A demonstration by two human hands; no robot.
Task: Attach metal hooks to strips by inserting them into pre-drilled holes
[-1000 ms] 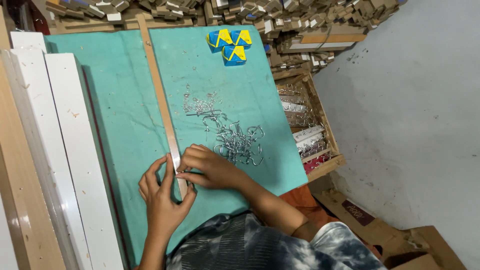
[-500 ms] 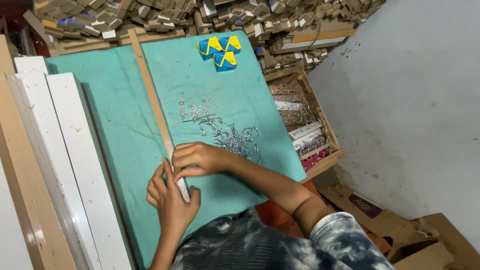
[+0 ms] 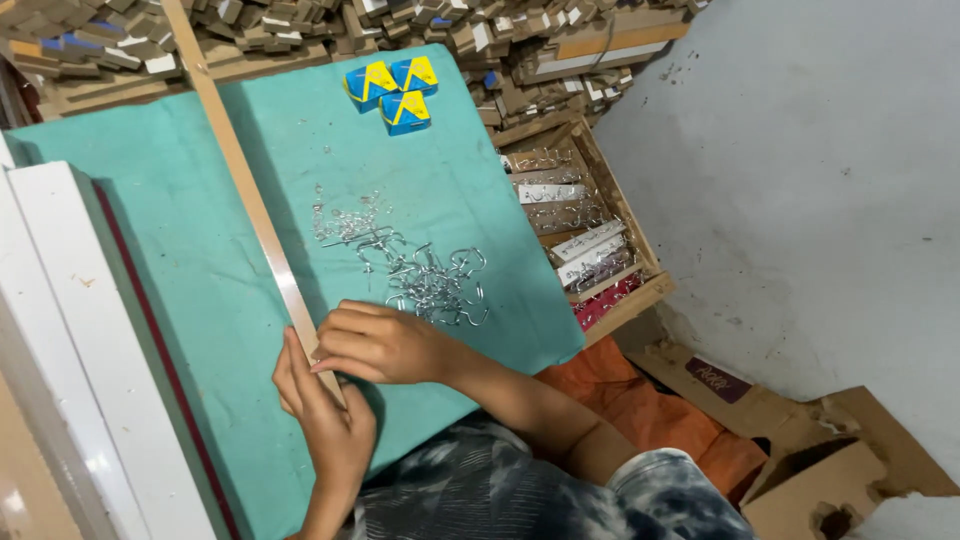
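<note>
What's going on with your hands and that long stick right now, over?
Left hand and right hand both pressed on near end of long wooden strip. Strip lies flat on green cloth. Metal hooks heaped just right of hands, apart from strip.

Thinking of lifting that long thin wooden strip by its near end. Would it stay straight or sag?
The wooden strip is long, narrow and thin, so it would probably flex and droop at its far end. It looks light. Both the left hand and right hand press its near end.

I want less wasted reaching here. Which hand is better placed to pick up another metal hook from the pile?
Probably the right hand: it lies beside the pile of metal hooks, while the left hand sits farther off, by the wooden strip.
</note>
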